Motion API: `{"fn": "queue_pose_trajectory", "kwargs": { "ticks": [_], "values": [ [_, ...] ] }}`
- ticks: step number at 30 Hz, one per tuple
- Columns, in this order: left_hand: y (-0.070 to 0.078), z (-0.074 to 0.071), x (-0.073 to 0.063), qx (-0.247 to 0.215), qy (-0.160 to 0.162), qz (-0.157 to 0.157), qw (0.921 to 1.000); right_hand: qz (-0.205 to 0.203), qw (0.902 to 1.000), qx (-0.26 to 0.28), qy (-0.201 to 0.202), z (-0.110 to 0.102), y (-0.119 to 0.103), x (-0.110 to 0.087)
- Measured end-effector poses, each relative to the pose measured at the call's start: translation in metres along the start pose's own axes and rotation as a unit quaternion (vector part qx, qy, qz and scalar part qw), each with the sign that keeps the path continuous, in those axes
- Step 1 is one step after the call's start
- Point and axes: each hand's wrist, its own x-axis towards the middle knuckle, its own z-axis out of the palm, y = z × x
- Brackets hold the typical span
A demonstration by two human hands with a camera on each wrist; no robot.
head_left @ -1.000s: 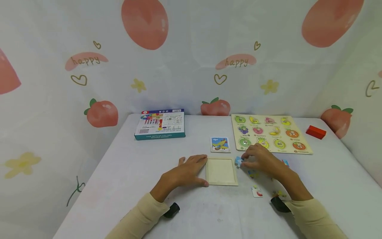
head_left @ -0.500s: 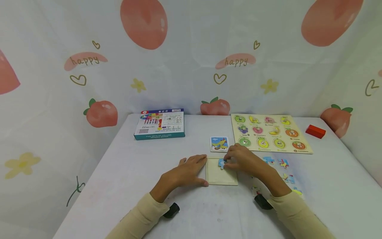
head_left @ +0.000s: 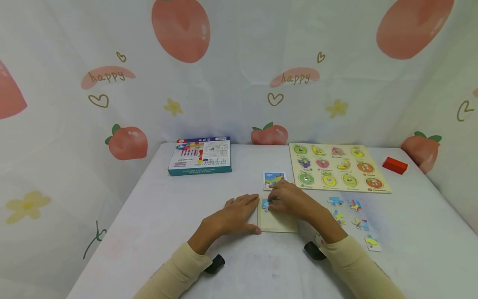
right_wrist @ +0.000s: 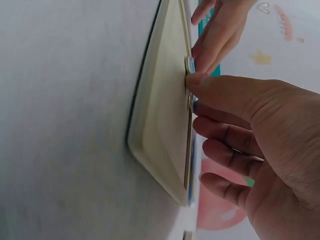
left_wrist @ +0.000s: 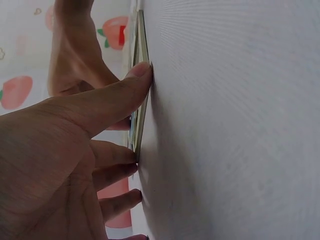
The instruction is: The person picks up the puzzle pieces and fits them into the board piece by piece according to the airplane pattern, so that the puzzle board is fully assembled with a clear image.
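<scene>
A shallow square wooden puzzle tray point(head_left: 281, 225) lies on the white table in front of me. My left hand point(head_left: 236, 216) rests along its left side, thumb at the near corner and index fingertip at the far corner, fingers fairly straight. Between thumb and fingers my right hand point(head_left: 295, 200) pinches a blue jigsaw piece point(head_left: 264, 205), low over the tray's far left corner. In the right wrist view the piece point(right_wrist: 189, 67) stands right at the tray's rim, partly hidden by the thumb. Bare wood point(right_wrist: 167, 100) shows across the rest of the tray.
Just behind the tray lies an airplane picture puzzle point(head_left: 270, 180). Several loose jigsaw pieces point(head_left: 361, 224) are spread to the right, some behind my right forearm. Farther back are a fruit knob-puzzle board point(head_left: 321, 170), a red block point(head_left: 395, 165) and a flat box point(head_left: 199, 155).
My right hand has carried the blue jigsaw piece leftward, from the table right of the tray to over its far left corner. The left hand stays put.
</scene>
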Motion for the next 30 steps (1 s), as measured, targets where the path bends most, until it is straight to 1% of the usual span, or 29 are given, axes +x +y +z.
{"fn": "queue_pose_trajectory", "kwargs": {
  "ticks": [4, 9, 16, 20, 25, 30],
  "values": [
    [-0.0001, -0.0005, 0.0002, 0.002, 0.0, 0.003, 1.0, 0.006, 1.0, 0.002, -0.007, 0.0001, -0.0018, 0.0026],
    [-0.0011, -0.0007, 0.0006, 0.009, -0.001, 0.003, 1.0, 0.021, 0.9997, 0.012, -0.011, -0.0003, -0.0015, 0.0009],
    [-0.0023, 0.0006, 0.0007, 0.012, 0.008, 0.007, 0.9999, 0.044, 0.999, 0.01, 0.01, 0.002, -0.0018, 0.0007],
    [-0.0028, 0.0015, 0.0015, 0.016, 0.016, 0.011, 0.9997, 0.066, 0.9977, 0.007, 0.016, 0.0022, -0.0051, 0.0008],
    [-0.0019, 0.0016, 0.0022, 0.005, 0.022, 0.022, 0.9995, 0.087, 0.9961, -0.005, 0.014, 0.0025, -0.0072, 0.0003],
    [-0.0003, 0.001, 0.0023, -0.002, 0.025, 0.034, 0.9991, 0.094, 0.9955, -0.007, 0.01, 0.0026, -0.0061, -0.0004]
  ]
}}
